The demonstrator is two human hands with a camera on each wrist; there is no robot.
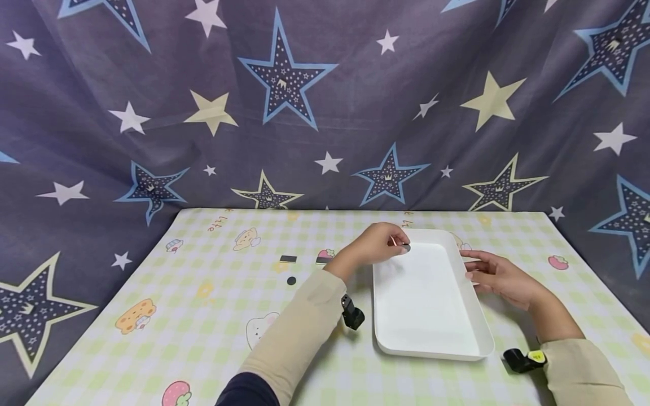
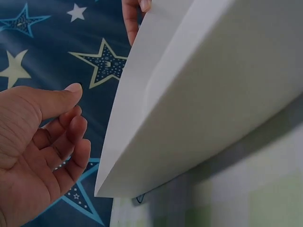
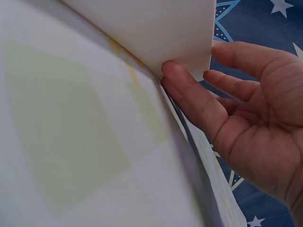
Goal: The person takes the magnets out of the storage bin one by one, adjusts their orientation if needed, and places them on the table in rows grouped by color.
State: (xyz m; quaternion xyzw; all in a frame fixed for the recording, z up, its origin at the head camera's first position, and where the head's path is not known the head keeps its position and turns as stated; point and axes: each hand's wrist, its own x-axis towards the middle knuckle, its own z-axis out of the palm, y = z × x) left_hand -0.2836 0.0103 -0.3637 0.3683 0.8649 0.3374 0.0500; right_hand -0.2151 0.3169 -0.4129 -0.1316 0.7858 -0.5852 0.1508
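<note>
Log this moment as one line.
left hand: pinches small dark disc over white tray | right hand: fingers touch tray side

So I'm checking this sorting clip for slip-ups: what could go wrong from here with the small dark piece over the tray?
The left hand pinches a small dark disc right at the white tray's far rim, so released there it might bounce or roll out onto the table. The right hand only touches the tray's side with straight fingers, so a nudge from the left wrist could shift it. The left sleeve could also sweep the loose disc away.
</note>
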